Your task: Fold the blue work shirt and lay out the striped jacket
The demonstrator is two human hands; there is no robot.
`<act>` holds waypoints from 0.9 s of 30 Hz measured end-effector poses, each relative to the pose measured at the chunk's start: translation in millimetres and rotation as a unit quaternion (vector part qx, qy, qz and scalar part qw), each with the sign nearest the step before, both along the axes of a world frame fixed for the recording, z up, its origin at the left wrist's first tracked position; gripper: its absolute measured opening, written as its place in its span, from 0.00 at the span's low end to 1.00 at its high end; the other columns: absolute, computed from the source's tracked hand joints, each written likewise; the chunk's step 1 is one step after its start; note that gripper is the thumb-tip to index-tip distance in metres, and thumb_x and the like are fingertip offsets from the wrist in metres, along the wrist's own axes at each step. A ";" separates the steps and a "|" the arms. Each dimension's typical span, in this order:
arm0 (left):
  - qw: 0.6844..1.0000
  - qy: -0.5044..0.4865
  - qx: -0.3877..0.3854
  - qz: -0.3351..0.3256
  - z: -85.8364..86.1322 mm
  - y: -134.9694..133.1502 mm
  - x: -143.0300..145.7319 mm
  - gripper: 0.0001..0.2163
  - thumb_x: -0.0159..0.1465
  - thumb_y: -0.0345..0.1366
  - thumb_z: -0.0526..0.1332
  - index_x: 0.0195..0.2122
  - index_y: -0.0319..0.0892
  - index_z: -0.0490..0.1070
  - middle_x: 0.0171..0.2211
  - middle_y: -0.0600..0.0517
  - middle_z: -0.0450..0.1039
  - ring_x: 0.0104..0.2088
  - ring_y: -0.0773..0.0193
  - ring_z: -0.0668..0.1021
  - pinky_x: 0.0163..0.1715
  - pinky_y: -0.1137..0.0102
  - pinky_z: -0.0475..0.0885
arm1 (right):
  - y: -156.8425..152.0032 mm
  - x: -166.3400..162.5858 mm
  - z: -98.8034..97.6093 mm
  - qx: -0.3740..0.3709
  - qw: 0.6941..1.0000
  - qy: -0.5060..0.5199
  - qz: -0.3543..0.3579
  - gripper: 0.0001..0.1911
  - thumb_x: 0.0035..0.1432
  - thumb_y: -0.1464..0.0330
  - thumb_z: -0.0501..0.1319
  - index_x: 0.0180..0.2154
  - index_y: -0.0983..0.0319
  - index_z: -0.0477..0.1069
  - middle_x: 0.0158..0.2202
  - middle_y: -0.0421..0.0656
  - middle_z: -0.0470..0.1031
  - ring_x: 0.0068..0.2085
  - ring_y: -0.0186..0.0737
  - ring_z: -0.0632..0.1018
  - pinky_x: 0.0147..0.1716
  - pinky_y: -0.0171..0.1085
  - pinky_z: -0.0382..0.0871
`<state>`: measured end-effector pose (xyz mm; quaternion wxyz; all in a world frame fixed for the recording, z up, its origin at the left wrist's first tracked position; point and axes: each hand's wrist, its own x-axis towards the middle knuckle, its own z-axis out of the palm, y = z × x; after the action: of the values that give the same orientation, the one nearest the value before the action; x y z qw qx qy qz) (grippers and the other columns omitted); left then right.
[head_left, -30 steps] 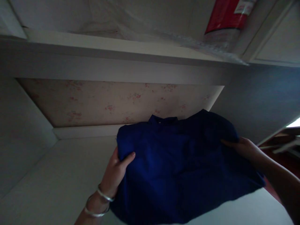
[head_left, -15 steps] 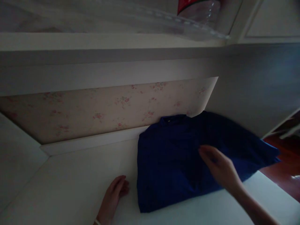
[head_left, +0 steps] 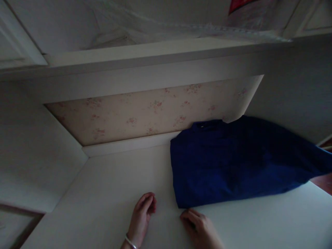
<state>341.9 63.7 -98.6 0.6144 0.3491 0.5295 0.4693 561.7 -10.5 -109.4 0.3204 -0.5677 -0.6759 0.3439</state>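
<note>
Shirt: folded blue shirt (head_left: 233, 162) lies on the white shelf (head_left: 103, 193), collar against the floral back panel (head_left: 145, 110) | Left: your left hand (head_left: 142, 218) rests well left of the shirt, fingers curled, holding nothing | Right: your right hand (head_left: 199, 228) sits just below the shirt's near-left corner, loosely open, gripping nothing.

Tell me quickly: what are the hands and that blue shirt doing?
Left hand and right hand empty, flat on white shelf. Folded blue shirt lies at the back right, one edge overhanging. Nothing blocking.
</note>
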 end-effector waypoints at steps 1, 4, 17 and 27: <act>1.000 0.002 0.002 -0.008 1.2 -1.1 0.3 0.17 0.50 0.50 0.70 0.35 0.44 0.77 0.30 0.50 0.77 0.30 0.63 0.76 0.31 0.71 0.71 | -0.1 -0.8 1.0 -0.001 1.000 -0.011 -0.006 0.15 0.66 0.63 0.49 0.37 0.57 0.74 0.36 0.43 0.78 0.35 0.40 0.78 0.35 0.34 0.68; 0.999 0.012 0.009 -0.038 5.1 -5.3 2.5 0.16 0.52 0.49 0.69 0.34 0.42 0.77 0.27 0.50 0.75 0.28 0.63 0.74 0.29 0.71 0.70 | -1.1 -2.9 3.8 -0.001 0.999 -0.033 -0.022 0.15 0.66 0.63 0.50 0.38 0.56 0.75 0.36 0.42 0.78 0.36 0.41 0.79 0.35 0.35 0.68; 0.996 0.016 0.035 -0.079 6.6 -8.0 5.1 0.15 0.55 0.48 0.66 0.33 0.42 0.75 0.26 0.53 0.74 0.27 0.64 0.73 0.28 0.70 0.68 | -3.4 -4.3 2.0 0.005 0.999 -0.032 -0.029 0.15 0.67 0.62 0.50 0.38 0.57 0.74 0.36 0.43 0.77 0.36 0.42 0.78 0.35 0.37 0.67; 0.995 0.023 0.045 -0.087 4.5 -6.0 7.2 0.19 0.53 0.51 0.66 0.34 0.39 0.74 0.24 0.53 0.73 0.25 0.64 0.73 0.27 0.70 0.67 | -2.2 -3.5 -8.0 -0.006 0.998 -0.047 -0.032 0.15 0.67 0.62 0.50 0.39 0.57 0.75 0.37 0.44 0.78 0.38 0.42 0.78 0.37 0.36 0.68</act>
<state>349.0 57.7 -94.2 0.6243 0.4315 0.4896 0.4295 558.2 -12.7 -117.4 0.2954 -0.6064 -0.6696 0.3109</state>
